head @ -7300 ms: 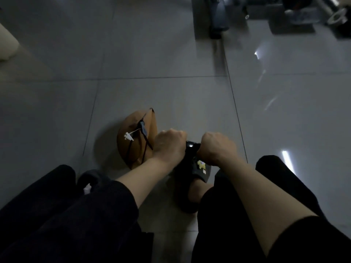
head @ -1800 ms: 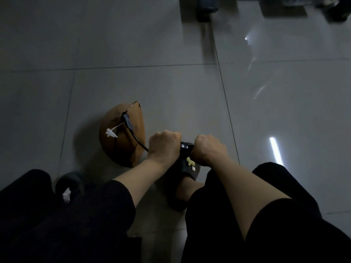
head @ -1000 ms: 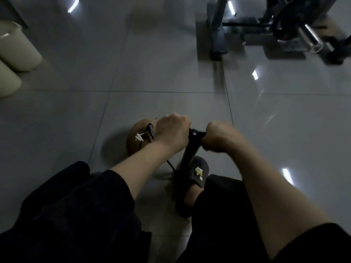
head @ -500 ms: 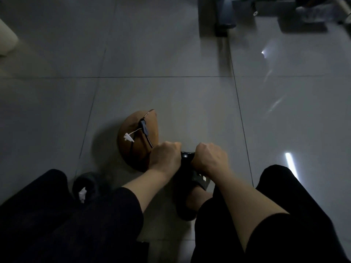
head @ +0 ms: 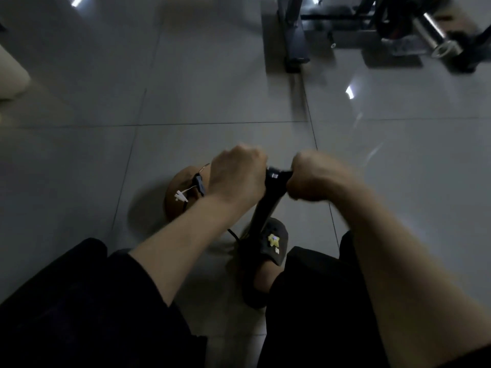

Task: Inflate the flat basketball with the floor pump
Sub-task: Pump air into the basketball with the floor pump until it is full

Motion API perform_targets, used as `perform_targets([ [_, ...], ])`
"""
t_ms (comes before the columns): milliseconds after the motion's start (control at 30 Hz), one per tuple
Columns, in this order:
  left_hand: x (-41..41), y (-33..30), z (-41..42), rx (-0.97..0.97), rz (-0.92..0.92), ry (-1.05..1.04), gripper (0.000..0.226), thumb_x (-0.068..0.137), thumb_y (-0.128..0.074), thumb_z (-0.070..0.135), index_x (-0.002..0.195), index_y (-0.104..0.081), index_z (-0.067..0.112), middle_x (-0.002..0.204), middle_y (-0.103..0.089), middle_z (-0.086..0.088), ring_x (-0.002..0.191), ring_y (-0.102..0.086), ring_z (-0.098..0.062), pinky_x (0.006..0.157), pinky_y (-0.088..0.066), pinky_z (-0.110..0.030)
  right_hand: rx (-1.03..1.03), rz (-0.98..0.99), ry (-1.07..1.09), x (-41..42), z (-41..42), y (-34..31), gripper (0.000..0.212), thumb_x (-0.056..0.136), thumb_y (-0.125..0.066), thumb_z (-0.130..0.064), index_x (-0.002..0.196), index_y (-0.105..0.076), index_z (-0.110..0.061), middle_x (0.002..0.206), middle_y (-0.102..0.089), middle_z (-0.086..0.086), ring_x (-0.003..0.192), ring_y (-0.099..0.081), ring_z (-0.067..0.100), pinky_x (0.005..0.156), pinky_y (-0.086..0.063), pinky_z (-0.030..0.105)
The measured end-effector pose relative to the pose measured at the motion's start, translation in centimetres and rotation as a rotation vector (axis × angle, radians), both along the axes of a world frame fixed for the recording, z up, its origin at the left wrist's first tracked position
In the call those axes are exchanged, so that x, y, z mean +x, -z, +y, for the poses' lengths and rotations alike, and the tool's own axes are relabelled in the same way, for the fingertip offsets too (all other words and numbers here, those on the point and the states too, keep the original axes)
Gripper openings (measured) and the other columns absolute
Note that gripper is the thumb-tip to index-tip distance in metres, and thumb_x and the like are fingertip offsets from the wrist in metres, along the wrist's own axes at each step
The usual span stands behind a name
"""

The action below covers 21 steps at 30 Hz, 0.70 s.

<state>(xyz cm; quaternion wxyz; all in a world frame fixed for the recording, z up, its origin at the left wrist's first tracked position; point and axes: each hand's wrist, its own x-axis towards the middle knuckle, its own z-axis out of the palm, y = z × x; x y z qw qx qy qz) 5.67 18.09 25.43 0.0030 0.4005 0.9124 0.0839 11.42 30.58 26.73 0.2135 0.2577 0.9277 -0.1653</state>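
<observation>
The brown basketball (head: 180, 192) lies flat and caved in on the grey tiled floor, partly hidden behind my left hand. A black hose with a black connector (head: 198, 183) and a white tag runs from the ball toward the pump base. The black floor pump (head: 267, 205) stands upright between my knees with its handle raised. My left hand (head: 235, 176) grips the left end of the handle, and my right hand (head: 313, 179) grips the right end. A foot in a dark slipper (head: 272, 243) rests on the pump base.
Dark metal exercise equipment (head: 295, 41) with a chrome bar (head: 431, 35) stands at the far right. A pale rounded object (head: 10, 75) sits at the left edge. My dark-trousered legs (head: 87, 301) fill the bottom of the view.
Half a second ago the handle was pushed down low near the slipper. Both hands have since pulled it up, and the pump shaft now shows below them. The view has tilted upward.
</observation>
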Motion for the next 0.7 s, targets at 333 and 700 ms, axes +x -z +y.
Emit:
perform_targets([
  [333,2.0,12.2,0.3,-0.175,-0.18,0.023,0.017,0.092,-0.044,0.013,0.097,-0.059,0.009,0.093,-0.065,-0.012,0.087,-0.061,-0.031,0.06,-0.036,-0.031,-0.086,-0.153,0.109,2.3,-1.1,13.0,0.021,0.086,-0.057,-0.03,0.079,-0.046,-0.013,0.084,-0.054,0.007,0.081,-0.055,0.029,0.067,-0.041,0.032],
  [700,1.0,9.7,-3.6,-0.247,-0.239,0.024,0.012,0.087,-0.05,0.013,0.094,-0.059,0.009,0.094,-0.064,-0.014,0.09,-0.061,-0.034,0.064,-0.042,-0.034,-0.108,-0.16,-0.018,1.9,-4.5,9.5,0.017,0.086,-0.056,-0.03,0.088,-0.049,-0.015,0.105,-0.062,0.012,0.085,-0.054,0.029,0.069,-0.041,0.031],
])
